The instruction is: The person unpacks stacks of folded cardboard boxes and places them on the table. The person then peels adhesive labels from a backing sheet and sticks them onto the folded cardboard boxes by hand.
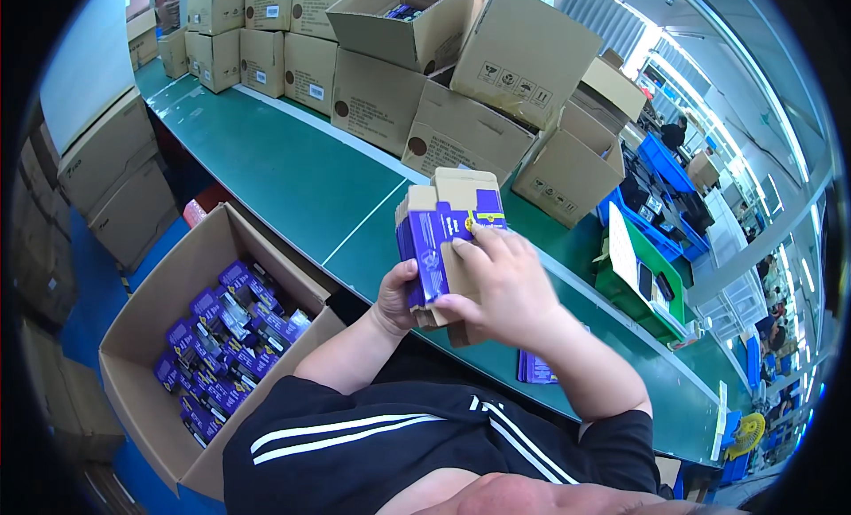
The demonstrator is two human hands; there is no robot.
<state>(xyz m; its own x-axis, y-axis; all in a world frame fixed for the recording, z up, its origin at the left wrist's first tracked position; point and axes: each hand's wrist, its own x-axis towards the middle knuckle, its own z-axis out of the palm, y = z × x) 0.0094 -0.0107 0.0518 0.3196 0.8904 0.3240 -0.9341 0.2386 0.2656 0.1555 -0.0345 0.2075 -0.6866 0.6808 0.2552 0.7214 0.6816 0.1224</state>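
Observation:
A stack of folded-flat purple and brown cardboard cartons [429, 249] is held in front of me, above the near edge of the green table. My left hand [396, 296] grips the stack's lower left side, thumb in front and the other fingers hidden behind. Across the front carton [487, 204] lies my right hand [507, 280], its fingertips bent onto the printed face and its thumb by the lower edge. Beneath my right forearm, more purple cartons [536, 368] lie on the table, partly hidden.
A large open box [142, 355] holding many purple packages stands at my left. Brown boxes [377, 98] line the table's far side. Toward the right are a green bin [634, 293], blue crates [660, 152] and a yellow fan [746, 433]. The green table [257, 174] runs between.

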